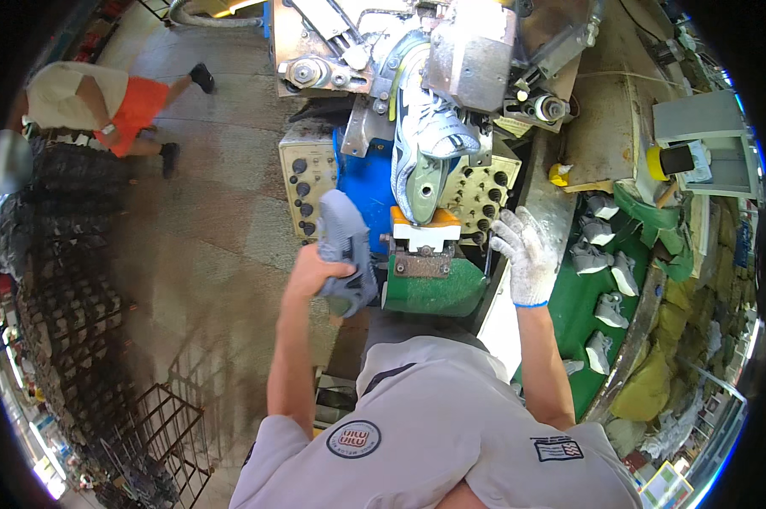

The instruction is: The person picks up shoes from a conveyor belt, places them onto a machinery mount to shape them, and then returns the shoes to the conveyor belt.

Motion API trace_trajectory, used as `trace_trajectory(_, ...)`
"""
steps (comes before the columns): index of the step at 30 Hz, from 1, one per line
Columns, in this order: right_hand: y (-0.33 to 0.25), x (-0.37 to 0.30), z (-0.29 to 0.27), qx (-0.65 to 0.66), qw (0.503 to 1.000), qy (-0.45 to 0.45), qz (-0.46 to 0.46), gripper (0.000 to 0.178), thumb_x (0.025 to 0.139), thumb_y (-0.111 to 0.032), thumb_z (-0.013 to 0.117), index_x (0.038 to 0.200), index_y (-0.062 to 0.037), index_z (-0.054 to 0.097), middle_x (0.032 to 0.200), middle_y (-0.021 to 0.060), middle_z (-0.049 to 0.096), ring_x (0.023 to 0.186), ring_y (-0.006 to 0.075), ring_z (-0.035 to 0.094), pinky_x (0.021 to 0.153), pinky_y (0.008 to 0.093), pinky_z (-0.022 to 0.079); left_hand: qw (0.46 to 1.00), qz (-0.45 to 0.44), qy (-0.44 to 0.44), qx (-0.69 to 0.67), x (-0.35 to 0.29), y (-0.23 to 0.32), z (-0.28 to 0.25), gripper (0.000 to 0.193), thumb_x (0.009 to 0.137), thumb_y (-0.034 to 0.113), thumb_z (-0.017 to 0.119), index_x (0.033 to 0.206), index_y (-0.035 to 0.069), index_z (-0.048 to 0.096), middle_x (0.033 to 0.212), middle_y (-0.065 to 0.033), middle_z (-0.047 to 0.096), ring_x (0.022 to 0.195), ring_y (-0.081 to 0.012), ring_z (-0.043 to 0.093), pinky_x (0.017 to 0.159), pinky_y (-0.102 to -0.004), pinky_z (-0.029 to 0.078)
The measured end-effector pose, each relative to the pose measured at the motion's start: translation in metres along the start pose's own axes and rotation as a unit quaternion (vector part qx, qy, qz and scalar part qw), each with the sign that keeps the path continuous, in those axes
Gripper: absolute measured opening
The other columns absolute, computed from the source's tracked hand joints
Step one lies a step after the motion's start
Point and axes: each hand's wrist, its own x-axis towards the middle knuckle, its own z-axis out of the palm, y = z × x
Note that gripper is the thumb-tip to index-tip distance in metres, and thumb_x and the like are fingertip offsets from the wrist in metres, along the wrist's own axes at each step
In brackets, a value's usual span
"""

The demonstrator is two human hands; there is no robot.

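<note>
My bare left hand (317,270) grips a grey sneaker (346,246), held upright to the left of the machine with the thumb across its side. My right hand (523,254), in a white knitted glove with a blue cuff edge, is raised to the machine's right. Its fingers are apart and nothing shows in them. Between my hands and farther off, a white and grey laced sneaker (431,127) sits in the machine on a green last (425,188), its end by an orange and white pad (426,229). Metal clamp blocks (470,64) cover part of that shoe.
Control boxes with black knobs (307,188) flank the machine. A green padded part (438,287) juts toward me. On the right, a green conveyor (574,314) carries several white shoes (610,310). Shoe racks (73,305) stand left, and a person in orange shorts (141,114) is at far left.
</note>
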Motion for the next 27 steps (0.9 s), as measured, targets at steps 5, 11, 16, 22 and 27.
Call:
trace_trajectory(5,-0.018,-0.021,0.090,0.073,0.979,-0.192,0.002,0.077,0.100,-0.048,0.056,0.146,0.0106,0.038,0.135,0.0280,0.059,0.116,0.0366,0.066,0.096,0.0407,0.054,0.974,0.153,-0.116,-0.122,-0.073,0.117,-0.031,0.046,0.062,0.016,0.091,0.098,-0.005,0.073,0.093,-0.0079,0.073,0.082,-0.0158,0.068,0.078,-0.0292,0.054)
trace_trajectory(11,-0.055,-0.030,0.113,0.329,0.913,-0.150,0.190,0.062,0.101,-0.045,0.057,0.143,0.0004,0.051,0.129,0.0102,0.065,0.112,0.0190,0.065,0.098,0.0356,0.052,0.986,0.154,0.060,-0.017,-0.072,0.164,0.076,0.045,0.091,0.035,0.074,0.104,-0.009,0.072,0.094,-0.0126,0.075,0.085,-0.0192,0.072,0.078,-0.0287,0.057)
trace_trajectory(16,-0.065,-0.035,-0.008,0.224,0.970,-0.089,0.020,0.050,0.097,-0.023,0.065,0.140,0.0014,0.054,0.124,0.0096,0.066,0.107,0.0149,0.065,0.094,0.0299,0.053,0.979,0.194,-0.063,0.008,-0.052,0.162,0.239,0.041,0.092,0.029,0.067,0.117,-0.004,0.068,0.092,-0.0008,0.062,0.082,-0.0120,0.052,0.080,-0.0238,0.040)
trace_trajectory(22,-0.078,-0.085,-0.176,0.100,0.978,0.151,-0.100,0.059,0.095,-0.022,0.067,0.144,0.0066,0.048,0.131,0.0121,0.063,0.112,0.0157,0.059,0.098,0.0295,0.048,0.947,-0.039,-0.290,-0.135,-0.015,0.107,0.418,0.050,0.086,0.018,0.074,0.124,-0.011,0.061,0.115,-0.0148,0.068,0.100,-0.0239,0.066,0.089,-0.0359,0.052)
trace_trajectory(27,-0.035,-0.194,-0.379,-0.185,0.928,0.318,-0.056,0.027,0.094,-0.016,0.059,0.112,-0.0026,0.074,0.124,0.0205,0.068,0.118,0.0298,0.064,0.101,0.0358,0.050,0.900,-0.018,-0.401,0.169,-0.032,0.054,0.534,0.065,0.096,0.034,0.070,0.140,-0.010,0.051,0.135,-0.0237,0.061,0.128,-0.0284,0.057,0.106,-0.0406,0.047)
